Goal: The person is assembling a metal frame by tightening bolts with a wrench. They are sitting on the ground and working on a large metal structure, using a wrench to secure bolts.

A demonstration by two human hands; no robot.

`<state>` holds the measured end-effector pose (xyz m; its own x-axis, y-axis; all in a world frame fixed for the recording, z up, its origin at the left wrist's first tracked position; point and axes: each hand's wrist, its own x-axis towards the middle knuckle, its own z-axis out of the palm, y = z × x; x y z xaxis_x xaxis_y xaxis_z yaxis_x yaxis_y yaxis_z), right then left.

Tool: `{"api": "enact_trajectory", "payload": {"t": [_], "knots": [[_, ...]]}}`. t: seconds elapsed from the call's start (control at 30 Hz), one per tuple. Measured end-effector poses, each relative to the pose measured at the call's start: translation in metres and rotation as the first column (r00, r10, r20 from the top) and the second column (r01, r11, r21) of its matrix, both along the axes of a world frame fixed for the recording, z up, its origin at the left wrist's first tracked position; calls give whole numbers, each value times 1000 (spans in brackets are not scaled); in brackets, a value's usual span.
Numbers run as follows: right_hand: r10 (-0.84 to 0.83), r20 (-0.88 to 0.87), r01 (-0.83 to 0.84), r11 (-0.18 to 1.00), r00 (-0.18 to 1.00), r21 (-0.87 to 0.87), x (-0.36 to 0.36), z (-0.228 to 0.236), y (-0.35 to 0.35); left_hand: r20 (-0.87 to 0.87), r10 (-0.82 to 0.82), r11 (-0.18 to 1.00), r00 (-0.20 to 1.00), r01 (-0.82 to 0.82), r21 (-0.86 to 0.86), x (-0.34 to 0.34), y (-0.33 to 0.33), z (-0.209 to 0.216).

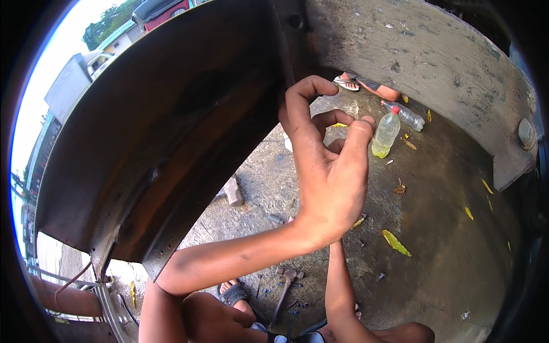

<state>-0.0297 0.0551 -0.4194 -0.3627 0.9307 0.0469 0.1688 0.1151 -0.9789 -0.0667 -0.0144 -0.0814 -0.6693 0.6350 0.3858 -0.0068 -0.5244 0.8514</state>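
Observation:
My left hand (331, 166) is raised in the middle of the view, its back toward me. Its fingers are bent and spread apart from the thumb, and I see nothing between them. Close to the curled index finger is the inner edge of a large dark curved metal panel (143, 126), with a weathered grey metal band (434, 63) joining it at the top; whether the finger touches metal, I cannot tell. My right forearm (340, 286) rises from below and passes behind the left wrist, which hides my right hand. Below them a hammer (290, 275) lies on the ground.
A heavy hammer head (233, 192) lies beneath the dark panel. Beyond my hand stands a red-capped bottle (386, 134), with a clear bottle (410, 117) lying beside it. Another person's sandalled foot (347, 83) shows under the grey band. Yellow leaves (396, 243) dot the wet concrete.

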Motion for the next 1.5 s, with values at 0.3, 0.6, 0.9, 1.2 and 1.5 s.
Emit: {"api": "enact_trajectory", "payload": {"t": [0.3, 0.6, 0.9, 1.2, 1.5], "knots": [[-39, -191, 28, 998, 981, -62, -15, 65, 9, -37, 97, 994, 995, -95, 54, 2, 1, 6], [-16, -356, 174, 892, 934, 417, 23, 291, -15, 46, -102, 995, 994, 102, 6, -23, -19, -2], [112, 28, -109, 831, 993, 545, 26, 360, -11, 110, -18, 999, 994, 15, 28, -21, -17, -3], [280, -44, -283, 945, 959, -163, 31, 400, -8, 2, -81, 996, 997, 81, -23, -32, -26, 3], [292, 55, -295, 954, 955, 61, 31, 393, -2, 31, -104, 994, 994, 105, -20, -37, -14, 2]]}}
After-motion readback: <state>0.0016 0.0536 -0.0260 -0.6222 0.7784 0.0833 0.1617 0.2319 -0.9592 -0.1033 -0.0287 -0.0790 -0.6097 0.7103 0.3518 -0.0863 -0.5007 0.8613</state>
